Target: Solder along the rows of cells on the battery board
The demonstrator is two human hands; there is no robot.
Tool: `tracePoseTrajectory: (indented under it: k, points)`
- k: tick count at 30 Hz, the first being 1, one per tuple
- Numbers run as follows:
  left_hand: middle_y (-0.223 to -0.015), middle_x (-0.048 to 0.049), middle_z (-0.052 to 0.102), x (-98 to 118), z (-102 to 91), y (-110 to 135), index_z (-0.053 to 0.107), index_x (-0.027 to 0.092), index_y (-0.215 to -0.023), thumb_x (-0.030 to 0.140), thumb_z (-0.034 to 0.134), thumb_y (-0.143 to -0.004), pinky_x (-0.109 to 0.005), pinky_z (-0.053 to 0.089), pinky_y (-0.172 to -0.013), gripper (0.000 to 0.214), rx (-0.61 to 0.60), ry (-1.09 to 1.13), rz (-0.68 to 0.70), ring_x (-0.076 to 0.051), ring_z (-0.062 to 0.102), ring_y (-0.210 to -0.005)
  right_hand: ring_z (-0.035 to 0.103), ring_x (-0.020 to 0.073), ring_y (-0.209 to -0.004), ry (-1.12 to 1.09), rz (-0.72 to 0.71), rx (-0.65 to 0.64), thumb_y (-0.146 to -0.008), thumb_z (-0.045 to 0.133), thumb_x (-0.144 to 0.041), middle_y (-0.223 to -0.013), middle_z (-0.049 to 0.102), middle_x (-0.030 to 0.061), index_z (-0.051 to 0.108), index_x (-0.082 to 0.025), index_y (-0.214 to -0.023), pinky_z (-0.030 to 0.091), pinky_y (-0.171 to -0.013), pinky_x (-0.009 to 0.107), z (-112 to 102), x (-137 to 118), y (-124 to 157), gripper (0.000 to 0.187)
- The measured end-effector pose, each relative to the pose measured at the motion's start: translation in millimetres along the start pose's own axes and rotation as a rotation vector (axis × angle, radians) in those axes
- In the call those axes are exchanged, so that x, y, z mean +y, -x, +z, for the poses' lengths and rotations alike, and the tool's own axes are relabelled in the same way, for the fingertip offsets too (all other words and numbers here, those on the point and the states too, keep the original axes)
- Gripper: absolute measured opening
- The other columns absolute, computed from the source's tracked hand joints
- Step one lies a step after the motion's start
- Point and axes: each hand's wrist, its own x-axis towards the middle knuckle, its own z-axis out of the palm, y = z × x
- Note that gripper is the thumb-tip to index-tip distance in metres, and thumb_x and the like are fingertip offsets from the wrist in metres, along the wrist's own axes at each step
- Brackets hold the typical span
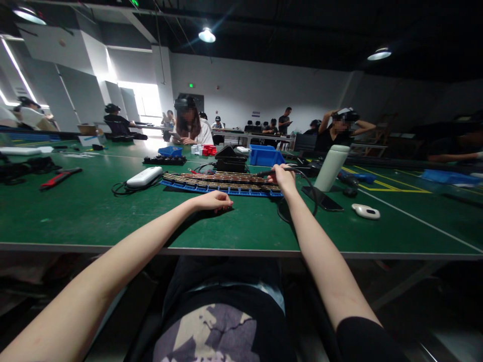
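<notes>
My right hand (283, 177) is closed in a pen grip around a thin black soldering iron (264, 173), its tip pointing left over a long blue tray (226, 191). Rows of thin brown and gold strips (215, 178) lie along that tray. From the iron's back end a black cable (316, 188) loops down beside my wrist. My left hand (213, 200) rests on the green table just in front of the tray, fingers curled in, with nothing visible in them.
Left of the tray lies a white device (144, 177) with a black cord. Behind stand a black box (231, 160) and a blue bin (262, 155). A pale green bottle (332, 168), a phone (327, 199) and a white oval gadget (366, 211) are on the right. Co-workers sit across the table.
</notes>
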Motion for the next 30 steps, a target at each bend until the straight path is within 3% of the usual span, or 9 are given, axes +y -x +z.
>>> tracePoseTrajectory:
  k: [30]
  points:
    - [-0.068,0.0012,0.052,-1.3,0.2,-0.1,0.055,0.014,-0.077,0.066,0.061,-0.065,-0.022,0.039,-0.049,0.053,-0.011,0.015,0.005,-0.009,0.047,-0.056,0.055,0.0096,-0.038,-0.016,0.015,-0.013,-0.07,0.051,-0.02,-0.041,0.053,-0.0055,0.049,-0.019,-0.06,0.044,-0.04,0.016,-0.3,-3.8,2.9,0.011]
